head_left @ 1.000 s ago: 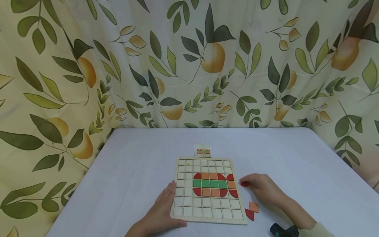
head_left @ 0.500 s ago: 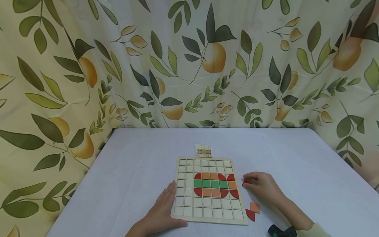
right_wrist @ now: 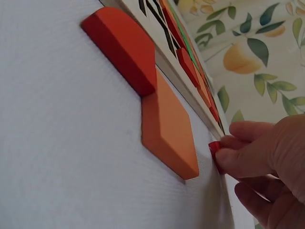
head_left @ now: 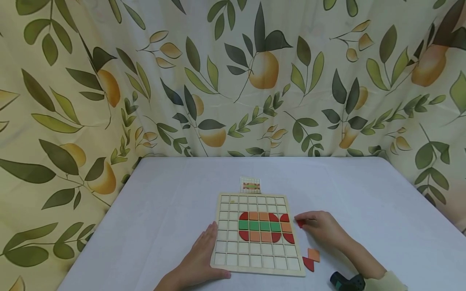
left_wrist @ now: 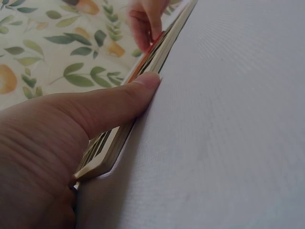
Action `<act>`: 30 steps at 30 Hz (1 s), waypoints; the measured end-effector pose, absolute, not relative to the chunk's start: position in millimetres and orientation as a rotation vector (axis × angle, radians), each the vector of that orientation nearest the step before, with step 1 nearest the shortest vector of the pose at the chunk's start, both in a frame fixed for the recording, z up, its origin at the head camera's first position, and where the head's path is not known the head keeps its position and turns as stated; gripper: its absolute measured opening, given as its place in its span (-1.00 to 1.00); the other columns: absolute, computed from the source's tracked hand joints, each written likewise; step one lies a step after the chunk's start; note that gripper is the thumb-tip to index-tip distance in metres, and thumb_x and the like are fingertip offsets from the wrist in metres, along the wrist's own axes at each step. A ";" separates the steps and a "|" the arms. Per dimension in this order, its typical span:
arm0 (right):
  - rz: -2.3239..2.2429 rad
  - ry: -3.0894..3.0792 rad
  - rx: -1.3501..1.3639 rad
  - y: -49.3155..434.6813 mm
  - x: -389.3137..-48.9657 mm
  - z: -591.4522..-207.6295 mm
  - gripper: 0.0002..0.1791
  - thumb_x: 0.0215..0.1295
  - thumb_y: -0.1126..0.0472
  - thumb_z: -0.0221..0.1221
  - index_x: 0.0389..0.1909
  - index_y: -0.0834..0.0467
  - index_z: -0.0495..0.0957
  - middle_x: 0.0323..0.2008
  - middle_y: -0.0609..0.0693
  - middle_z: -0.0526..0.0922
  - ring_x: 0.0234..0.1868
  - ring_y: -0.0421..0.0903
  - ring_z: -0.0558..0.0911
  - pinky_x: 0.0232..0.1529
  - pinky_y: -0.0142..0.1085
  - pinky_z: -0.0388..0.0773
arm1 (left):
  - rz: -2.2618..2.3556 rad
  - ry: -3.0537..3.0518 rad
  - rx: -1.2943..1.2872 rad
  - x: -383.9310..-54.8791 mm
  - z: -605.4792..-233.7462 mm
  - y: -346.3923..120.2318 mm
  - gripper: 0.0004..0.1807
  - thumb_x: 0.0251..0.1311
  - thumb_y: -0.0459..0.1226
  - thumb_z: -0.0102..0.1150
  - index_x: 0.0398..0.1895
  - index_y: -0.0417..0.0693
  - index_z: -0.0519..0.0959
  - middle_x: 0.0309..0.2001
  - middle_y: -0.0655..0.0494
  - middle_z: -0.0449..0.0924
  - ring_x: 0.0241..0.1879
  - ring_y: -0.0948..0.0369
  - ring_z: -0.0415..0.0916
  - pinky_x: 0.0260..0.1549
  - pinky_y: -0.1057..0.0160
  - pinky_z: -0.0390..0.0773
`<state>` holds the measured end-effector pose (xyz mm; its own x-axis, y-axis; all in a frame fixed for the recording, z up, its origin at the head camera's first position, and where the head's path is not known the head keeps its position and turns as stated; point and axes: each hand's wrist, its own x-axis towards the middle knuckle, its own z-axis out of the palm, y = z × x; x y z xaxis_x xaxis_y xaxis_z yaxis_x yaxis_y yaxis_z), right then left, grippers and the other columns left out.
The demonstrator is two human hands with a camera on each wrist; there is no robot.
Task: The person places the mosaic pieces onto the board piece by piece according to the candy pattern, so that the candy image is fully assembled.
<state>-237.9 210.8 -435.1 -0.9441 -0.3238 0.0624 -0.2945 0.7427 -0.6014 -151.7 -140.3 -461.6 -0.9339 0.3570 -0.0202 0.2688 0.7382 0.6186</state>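
Observation:
A square wooden grid board [head_left: 238,258] lies on the table, with red, orange and green tiles set in its middle and right cells. Against its near-left corner rests my left hand [head_left: 198,256], fingers straight along the left edge and thumb [left_wrist: 119,102] touching the near edge. Off the board's right edge, my right hand [head_left: 324,228] pinches a red tile [right_wrist: 217,155] between thumb and fingers, which cover much of it. Nearer my body lie an orange square tile [head_left: 314,255] and a red quarter-round tile [head_left: 308,264], touching each other beside the board.
A small pattern card [head_left: 250,185] lies at the board's far edge, showing a similar coloured design on a grid. White cloth covers the table [head_left: 164,194]. A leaf-and-fruit curtain [head_left: 233,81] hangs behind and to the sides. A black device [head_left: 347,281] sits at the right wrist.
My right hand drew slightly away from the board, shifting its fingers on the red tile, then came back a little toward the edge. The left hand and the board stayed put.

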 end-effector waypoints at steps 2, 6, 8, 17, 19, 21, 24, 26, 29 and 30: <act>-0.979 2.916 -0.509 211.2 -237.3 -435.5 -0.69 0.02 0.48 0.26 -0.15 0.26 0.63 -0.17 0.10 0.65 -0.03 0.12 0.55 -0.09 -0.03 0.51 | 0.963 2.800 0.502 -151.5 -461.4 -140.2 0.41 -0.36 0.35 0.28 0.42 -0.26 -0.21 0.43 -0.08 -0.21 0.40 0.08 -0.29 0.28 -0.05 -0.14; -0.984 2.959 -0.393 210.4 -233.7 -435.5 -0.66 0.00 0.35 0.33 -0.13 0.27 0.62 -0.16 0.12 0.64 -0.03 0.13 0.54 -0.09 -0.02 0.51 | 0.963 2.794 0.495 -151.3 -461.1 -139.8 0.41 -0.36 0.35 0.29 0.42 -0.25 -0.20 0.43 -0.07 -0.20 0.40 0.09 -0.29 0.28 -0.05 -0.14; -0.996 2.965 -0.311 209.0 -231.7 -435.7 -0.61 -0.03 0.26 0.37 -0.12 0.28 0.61 -0.17 0.12 0.64 -0.04 0.13 0.54 -0.09 -0.01 0.51 | 0.965 2.791 0.493 -151.3 -460.9 -139.6 0.41 -0.36 0.35 0.29 0.42 -0.25 -0.20 0.43 -0.07 -0.20 0.40 0.09 -0.29 0.28 -0.05 -0.14; -0.960 3.036 -0.269 205.2 -229.1 -439.3 -0.63 -0.04 0.29 0.37 -0.16 0.31 0.61 -0.21 0.11 0.63 -0.12 0.08 0.55 -0.11 -0.03 0.52 | 0.968 2.784 0.491 -150.9 -460.3 -139.9 0.40 -0.35 0.34 0.29 0.42 -0.25 -0.20 0.44 -0.07 -0.21 0.40 0.10 -0.29 0.29 -0.04 -0.15; -0.963 3.035 -0.270 204.6 -229.3 -439.4 -0.65 -0.02 0.31 0.35 -0.16 0.31 0.61 -0.21 0.12 0.63 -0.13 0.08 0.55 -0.12 -0.03 0.52 | 0.965 2.785 0.492 -151.0 -460.0 -139.9 0.41 -0.35 0.35 0.29 0.42 -0.25 -0.20 0.44 -0.07 -0.21 0.40 0.10 -0.29 0.29 -0.04 -0.15; -0.961 3.031 -0.266 204.3 -229.3 -438.9 -0.66 -0.01 0.31 0.34 -0.15 0.31 0.60 -0.21 0.12 0.63 -0.13 0.09 0.55 -0.12 -0.03 0.53 | 0.964 2.786 0.495 -151.1 -459.8 -139.9 0.41 -0.35 0.35 0.28 0.42 -0.25 -0.20 0.44 -0.07 -0.21 0.40 0.10 -0.29 0.29 -0.04 -0.15; -0.962 3.017 -0.264 204.2 -230.1 -437.6 -0.65 0.00 0.33 0.33 -0.13 0.33 0.59 -0.19 0.14 0.62 -0.11 0.10 0.55 -0.13 -0.04 0.53 | 0.958 2.791 0.503 -151.6 -459.8 -140.0 0.41 -0.35 0.36 0.27 0.42 -0.25 -0.21 0.44 -0.07 -0.21 0.40 0.10 -0.29 0.28 -0.04 -0.14; -0.966 3.008 -0.268 203.6 -231.5 -436.3 -0.63 0.00 0.33 0.33 -0.12 0.34 0.59 -0.18 0.15 0.62 -0.11 0.10 0.54 -0.14 -0.05 0.54 | 0.957 2.794 0.508 -151.6 -460.0 -140.2 0.40 -0.34 0.36 0.27 0.42 -0.24 -0.21 0.44 -0.07 -0.21 0.40 0.10 -0.29 0.28 -0.05 -0.14; -0.981 3.000 -0.289 201.0 -235.0 -433.1 -0.62 0.00 0.33 0.33 -0.10 0.34 0.58 -0.17 0.16 0.62 -0.10 0.10 0.55 -0.15 -0.07 0.55 | 0.955 2.797 0.513 -151.6 -460.2 -140.5 0.40 -0.34 0.35 0.28 0.42 -0.24 -0.21 0.43 -0.07 -0.20 0.40 0.10 -0.29 0.28 -0.05 -0.14; -0.990 2.997 -0.304 199.5 -236.2 -431.7 -0.61 0.00 0.33 0.33 -0.10 0.34 0.58 -0.17 0.16 0.62 -0.09 0.11 0.55 -0.14 -0.07 0.55 | 0.957 2.796 0.510 -151.5 -460.2 -140.5 0.40 -0.34 0.35 0.28 0.42 -0.24 -0.21 0.43 -0.07 -0.20 0.40 0.10 -0.29 0.28 -0.05 -0.14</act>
